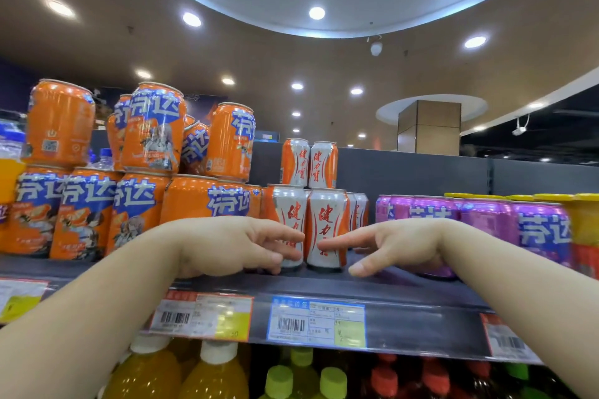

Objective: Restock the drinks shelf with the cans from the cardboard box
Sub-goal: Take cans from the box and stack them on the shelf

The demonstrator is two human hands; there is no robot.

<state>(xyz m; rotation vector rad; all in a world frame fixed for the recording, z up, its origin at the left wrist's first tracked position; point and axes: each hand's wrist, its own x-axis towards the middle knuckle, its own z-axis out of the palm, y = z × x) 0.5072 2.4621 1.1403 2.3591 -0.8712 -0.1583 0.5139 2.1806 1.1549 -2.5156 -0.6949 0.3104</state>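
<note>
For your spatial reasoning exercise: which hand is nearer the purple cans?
Right. The right hand is directly in front of the purple cans; the left hand is further left, by the silver cans.

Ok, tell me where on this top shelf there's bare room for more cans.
Bare shelf shows between the white-and-orange cans and the purple cans, behind the right hand. The purple cans also carry no second tier. The orange cans on the left are packed and stacked two high, and the left hand crowds the front edge.
</note>
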